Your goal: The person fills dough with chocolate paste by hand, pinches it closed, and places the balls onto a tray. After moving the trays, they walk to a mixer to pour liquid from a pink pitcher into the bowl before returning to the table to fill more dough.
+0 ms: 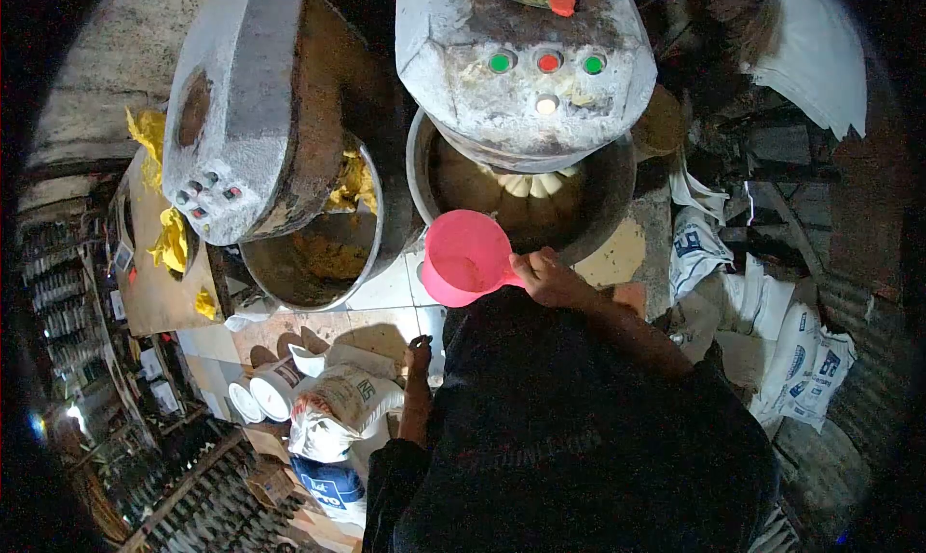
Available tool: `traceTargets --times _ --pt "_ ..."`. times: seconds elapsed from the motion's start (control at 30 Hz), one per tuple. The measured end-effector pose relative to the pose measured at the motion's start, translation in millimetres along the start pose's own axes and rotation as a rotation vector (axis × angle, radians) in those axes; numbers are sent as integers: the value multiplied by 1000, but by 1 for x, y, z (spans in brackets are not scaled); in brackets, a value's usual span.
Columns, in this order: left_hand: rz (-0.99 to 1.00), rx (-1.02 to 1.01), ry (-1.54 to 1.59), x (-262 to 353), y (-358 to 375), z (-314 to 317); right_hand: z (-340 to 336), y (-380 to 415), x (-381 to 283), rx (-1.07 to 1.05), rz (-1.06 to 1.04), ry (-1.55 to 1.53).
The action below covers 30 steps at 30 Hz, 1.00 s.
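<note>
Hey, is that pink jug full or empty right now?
It looks empty: the pink jug, held by the right hand, shows pink walls and bottom; a thin film of liquid I can't rule out.

Glossy pink plastic dipper (pixel 469 257), rough flaking mixer housing (pixel 527 71), matt black cloth shirt (pixel 579 418)

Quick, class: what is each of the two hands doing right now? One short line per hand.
Left hand: lowered, nothing visible in it; too small and dark to tell open or closed.
Right hand: closed on the pink jug by its handle.
</note>
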<state>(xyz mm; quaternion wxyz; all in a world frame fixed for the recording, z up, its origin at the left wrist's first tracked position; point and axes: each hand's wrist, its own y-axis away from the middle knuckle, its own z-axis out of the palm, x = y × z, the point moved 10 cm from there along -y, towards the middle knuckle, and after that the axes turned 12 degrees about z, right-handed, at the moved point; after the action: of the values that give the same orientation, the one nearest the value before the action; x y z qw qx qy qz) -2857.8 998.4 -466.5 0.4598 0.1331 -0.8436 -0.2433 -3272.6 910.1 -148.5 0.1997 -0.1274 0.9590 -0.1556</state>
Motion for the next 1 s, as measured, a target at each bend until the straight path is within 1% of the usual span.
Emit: traceTargets --times 0.03,0.1,0.13,0.17,0.23,0.33,0.37,0.4,0.47,0.53,0.57,0.6,0.67,0.77,0.83,0.87,0.9,0.97,1.0 --pt "-58 5 -13 -2 2 -1 0 0 0 -14 -8 -5" --pt "-96 25 -24 4 7 -1 -2 -1 -2 -24 -3 -26" --pt "-115 34 -29 -9 6 0 -4 -3 -2 -19 8 -40" --pt "62 -8 -115 -4 -2 1 -7 -4 -2 -15 19 -53" --pt "427 -43 -301 -15 -13 4 -2 -1 3 -80 67 -138" --pt "-64 -13 -72 -17 1 2 -11 -7 -3 -73 -1 -83" --pt "-66 -28 -46 -11 1 2 -15 -8 -7 -53 -39 -33" --pt "-69 -43 -20 -9 -1 2 -11 -7 -6 -93 -21 -45" --pt "-48 -8 -88 -2 -2 -2 -3 -4 -3 -174 20 -71" --pt "48 -35 -172 4 -7 -1 -1 -6 4 -242 117 -156" --pt "96 -49 -215 6 -9 0 -2 -6 4 -235 113 -160" --pt "73 -10 -67 9 -5 -1 -3 -5 4 -229 109 -163" --pt "27 68 231 19 7 1 -5 3 -1 -136 -5 -89" --pt "-83 11 87 17 2 5 1 4 -1 -183 -16 -38" --pt "-35 15 85 19 2 4 16 3 13 -390 176 -230" --pt "-12 17 84 20 3 4 15 3 13 -396 179 -236" --pt "20 -9 20 20 1 4 15 3 13 -403 181 -242" --pt "81 -61 -108 13 -4 5 0 3 1 -222 -1 -77" --pt "119 -22 -44 5 -7 3 -6 1 -3 -177 -35 -31"
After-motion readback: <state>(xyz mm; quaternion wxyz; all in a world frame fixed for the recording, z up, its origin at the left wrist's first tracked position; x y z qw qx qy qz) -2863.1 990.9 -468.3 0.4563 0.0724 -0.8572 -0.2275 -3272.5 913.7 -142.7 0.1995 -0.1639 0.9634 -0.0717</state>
